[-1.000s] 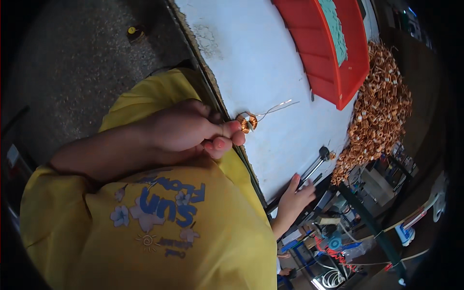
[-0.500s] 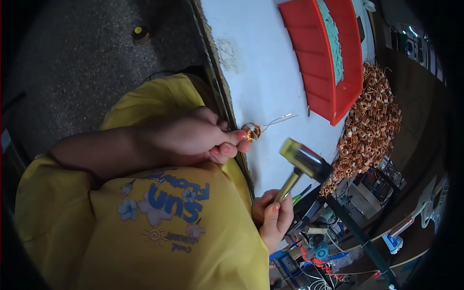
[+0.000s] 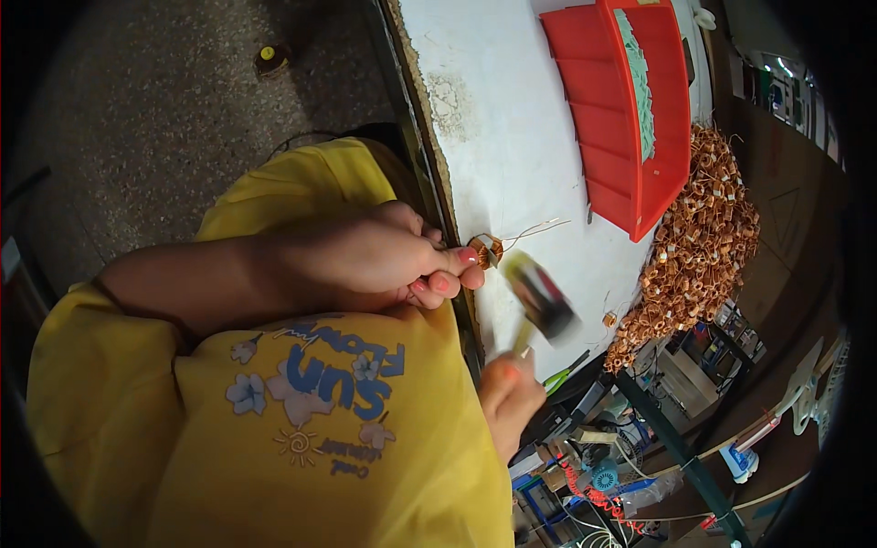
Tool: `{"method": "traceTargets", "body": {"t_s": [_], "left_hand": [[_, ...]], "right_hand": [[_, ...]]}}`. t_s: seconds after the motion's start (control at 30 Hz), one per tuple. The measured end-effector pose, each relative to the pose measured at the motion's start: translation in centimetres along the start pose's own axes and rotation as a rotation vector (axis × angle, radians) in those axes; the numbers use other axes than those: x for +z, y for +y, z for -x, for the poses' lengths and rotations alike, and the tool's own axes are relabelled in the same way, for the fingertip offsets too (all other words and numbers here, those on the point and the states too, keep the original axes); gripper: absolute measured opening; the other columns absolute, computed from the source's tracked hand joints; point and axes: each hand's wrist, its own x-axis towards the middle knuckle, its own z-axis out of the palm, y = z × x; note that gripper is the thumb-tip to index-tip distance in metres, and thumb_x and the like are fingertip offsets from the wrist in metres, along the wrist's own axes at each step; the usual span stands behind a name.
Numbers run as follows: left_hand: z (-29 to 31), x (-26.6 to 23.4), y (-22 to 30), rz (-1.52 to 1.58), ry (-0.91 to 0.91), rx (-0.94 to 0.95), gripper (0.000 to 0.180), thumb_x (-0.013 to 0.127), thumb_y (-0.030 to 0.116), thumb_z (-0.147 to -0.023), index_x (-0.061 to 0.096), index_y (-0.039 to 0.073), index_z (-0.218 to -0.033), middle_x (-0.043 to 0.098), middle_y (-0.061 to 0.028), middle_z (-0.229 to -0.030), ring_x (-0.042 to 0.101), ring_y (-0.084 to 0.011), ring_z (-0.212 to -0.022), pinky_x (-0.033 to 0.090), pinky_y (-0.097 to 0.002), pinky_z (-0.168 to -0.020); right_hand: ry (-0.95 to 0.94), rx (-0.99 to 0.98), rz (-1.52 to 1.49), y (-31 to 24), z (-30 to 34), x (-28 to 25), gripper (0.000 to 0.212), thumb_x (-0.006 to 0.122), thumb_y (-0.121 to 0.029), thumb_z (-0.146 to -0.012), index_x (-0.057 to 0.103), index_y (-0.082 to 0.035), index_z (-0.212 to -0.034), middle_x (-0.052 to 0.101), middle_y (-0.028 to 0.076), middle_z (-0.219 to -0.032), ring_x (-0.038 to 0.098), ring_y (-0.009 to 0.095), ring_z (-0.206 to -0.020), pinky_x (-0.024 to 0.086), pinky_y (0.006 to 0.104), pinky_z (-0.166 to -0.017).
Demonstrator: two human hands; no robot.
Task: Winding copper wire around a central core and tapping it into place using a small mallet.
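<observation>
My left hand pinches a small ring-shaped copper coil between thumb and fingers at the edge of the white table. Two thin wire leads stick out from the coil over the tabletop. My right hand is closed round the handle of a mallet with a yellow face and a dark head, blurred by motion. The yellow face is right beside the coil; I cannot tell whether they touch.
A red plastic bin with pale green strips stands on the white table. Beyond it lies a large heap of copper coils, one coil apart from it. Green-handled pliers lie near my right hand, with cluttered shelves beyond.
The mallet has swung left toward the coil, and my right hand has moved slightly left with it. My left hand still holds the coil in nearly the same place.
</observation>
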Motion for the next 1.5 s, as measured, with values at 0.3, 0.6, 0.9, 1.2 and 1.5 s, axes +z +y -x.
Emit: {"method": "traceTargets", "body": {"t_s": [0.3,0.6,0.9,1.2,1.5], "left_hand": [[0.0,-0.2,-0.2,-0.032,0.03,0.015,0.006,0.041,-0.003,-0.092,0.045,-0.002,-0.088,0.054,-0.0157,-0.091,0.042,-0.0085,-0.058,0.033,-0.0161,-0.05],[-0.2,-0.4,-0.7,-0.061,0.058,0.011,0.004,0.042,-0.002,-0.092,0.045,-0.003,-0.09,0.055,-0.016,-0.09,0.042,-0.0077,-0.058,0.033,-0.0162,-0.05],[0.2,0.7,0.2,-0.087,0.091,-0.004,0.004,0.043,-0.001,-0.093,0.047,-0.004,-0.093,0.056,-0.0156,-0.091,0.041,-0.0069,-0.058,0.033,-0.0159,-0.05],[-0.6,0.0,-0.4,-0.003,-0.008,0.013,0.003,0.045,-0.002,-0.092,0.047,-0.005,-0.092,0.056,-0.0151,-0.089,0.04,-0.0073,-0.057,0.031,-0.0164,-0.048],[-0.5,0.3,0.7,-0.053,-0.005,-0.023,0.004,0.046,-0.004,-0.09,0.043,-0.004,-0.089,0.056,-0.0184,-0.09,0.043,-0.0101,-0.057,0.032,-0.0174,-0.047]], "right_hand": [[0.016,0.041,0.043,0.0,-0.1,0.5,0.034,0.039,-0.032,-0.093,0.052,-0.002,-0.081,0.051,0.015,-0.055,0.041,0.033,-0.045,0.036,0.0405,-0.047],[0.179,-0.081,-0.015,1.2,0.9,0.8,0.039,0.04,-0.035,-0.093,0.054,-0.002,-0.079,0.05,0.015,-0.055,0.042,0.033,-0.045,0.036,0.0418,-0.047],[0.045,0.025,0.118,0.7,0.0,1.1,0.038,0.041,-0.035,-0.093,0.051,-0.002,-0.078,0.053,0.015,-0.059,0.044,0.036,-0.045,0.037,0.0425,-0.046],[0.078,0.056,0.304,-1.2,0.2,0.7,0.032,0.042,-0.03,-0.093,0.048,-0.002,-0.079,0.053,0.015,-0.061,0.045,0.036,-0.046,0.039,0.0423,-0.047],[0.285,0.004,0.063,2.1,-0.2,1.2,0.028,0.043,-0.027,-0.093,0.048,-0.002,-0.079,0.05,0.015,-0.058,0.044,0.036,-0.046,0.038,0.0433,-0.048]]}}
